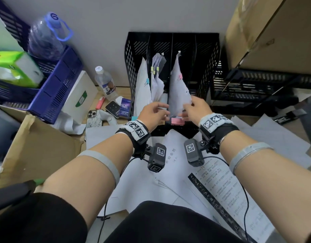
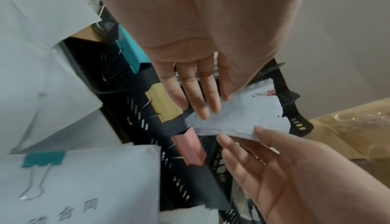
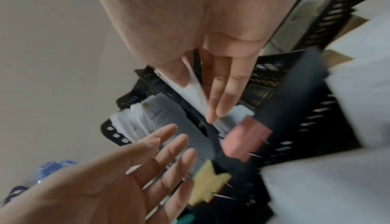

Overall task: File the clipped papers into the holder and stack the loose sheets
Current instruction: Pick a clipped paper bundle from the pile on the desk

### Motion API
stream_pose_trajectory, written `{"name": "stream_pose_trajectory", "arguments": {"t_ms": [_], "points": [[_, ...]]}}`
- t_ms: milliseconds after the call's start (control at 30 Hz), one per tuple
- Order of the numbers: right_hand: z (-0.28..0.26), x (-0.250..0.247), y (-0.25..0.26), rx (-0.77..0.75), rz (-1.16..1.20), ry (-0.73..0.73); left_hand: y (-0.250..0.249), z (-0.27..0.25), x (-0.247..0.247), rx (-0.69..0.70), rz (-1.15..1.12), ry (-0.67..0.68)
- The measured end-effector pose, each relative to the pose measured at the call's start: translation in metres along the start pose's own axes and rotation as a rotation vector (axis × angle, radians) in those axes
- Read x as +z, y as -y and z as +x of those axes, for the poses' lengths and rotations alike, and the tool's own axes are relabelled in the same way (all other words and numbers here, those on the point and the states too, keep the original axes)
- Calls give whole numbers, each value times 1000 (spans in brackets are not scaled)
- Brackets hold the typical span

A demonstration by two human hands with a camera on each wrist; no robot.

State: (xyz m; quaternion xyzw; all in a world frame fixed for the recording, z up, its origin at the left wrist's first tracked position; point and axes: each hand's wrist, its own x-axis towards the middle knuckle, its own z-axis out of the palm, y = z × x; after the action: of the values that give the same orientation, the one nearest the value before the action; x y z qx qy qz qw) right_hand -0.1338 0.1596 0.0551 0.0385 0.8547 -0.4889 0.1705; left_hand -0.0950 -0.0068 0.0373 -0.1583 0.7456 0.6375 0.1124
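A black file holder point(image 1: 209, 55) with several slots stands against the wall. Its left slots hold papers with a blue clip point(image 1: 147, 81) and yellow clips point(image 1: 154, 69). A pink-clipped bundle point(image 1: 177, 88) stands in the third slot. My right hand point(image 1: 196, 107) pinches that bundle's lower edge point(image 3: 196, 90) between thumb and fingers. My left hand point(image 1: 154, 111) is open, its straight fingers point(image 2: 196, 94) touching the same bundle point(image 2: 242, 117) from the left. Loose sheets point(image 1: 221, 181) lie spread on the desk under my forearms. A teal-clipped bundle point(image 2: 84, 186) lies in front of the holder.
Big teal point(image 2: 131, 50), yellow point(image 2: 164, 104) and pink point(image 2: 190, 145) clips sit on the holder's front edge. Blue baskets point(image 1: 54, 92), two bottles, a phone point(image 1: 93, 114) and an open cardboard box point(image 1: 37, 146) crowd the left. A black tray point(image 1: 256, 85) and a carton stand right.
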Motion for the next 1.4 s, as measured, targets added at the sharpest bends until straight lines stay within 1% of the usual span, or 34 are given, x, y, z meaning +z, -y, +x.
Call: {"name": "stream_pose_trajectory", "arguments": {"t_ms": [67,167,200,267,333,400,467,533,600,700,767,833,933,1067,1133,1233,1300,1400], "points": [[-8,0,-17,57,-2,33,12,-6,6,-55,1,29],[-27,-1,-49,159,45,22,38,-17,18,-147,63,108],[-35,-1,-61,191,26,26,49,-19,21,-178,122,129],[-51,2,-89,277,-1,62,77,-21,24,-219,325,153],[-65,9,-115,358,-15,114,102,-22,20,-272,549,124],[-79,19,-137,378,-116,182,117,-25,12,-323,682,77],[-91,28,-151,375,-229,227,129,-26,5,-370,722,83],[-98,36,-159,369,-277,217,137,-28,2,-414,731,121],[-101,44,-161,365,-286,189,143,-29,0,-426,704,145],[-100,51,-164,363,-302,175,149,-35,-1,-371,653,116],[-99,52,-165,358,-324,172,152,-36,-1,-314,626,129],[-98,53,-163,367,-331,160,153,-38,-5,-288,573,135],[-95,54,-160,387,-356,108,148,-38,-12,-246,572,97],[-94,50,-155,412,-381,43,135,-40,-33,-196,610,100],[-94,46,-153,419,-381,32,130,-43,-47,-183,601,76],[-94,42,-146,435,-379,38,123,-48,-71,-149,588,-14],[-94,42,-137,410,-394,34,116,-50,-87,-125,566,-56],[-93,47,-118,273,-416,10,102,-52,-104,-80,550,-74]]}}
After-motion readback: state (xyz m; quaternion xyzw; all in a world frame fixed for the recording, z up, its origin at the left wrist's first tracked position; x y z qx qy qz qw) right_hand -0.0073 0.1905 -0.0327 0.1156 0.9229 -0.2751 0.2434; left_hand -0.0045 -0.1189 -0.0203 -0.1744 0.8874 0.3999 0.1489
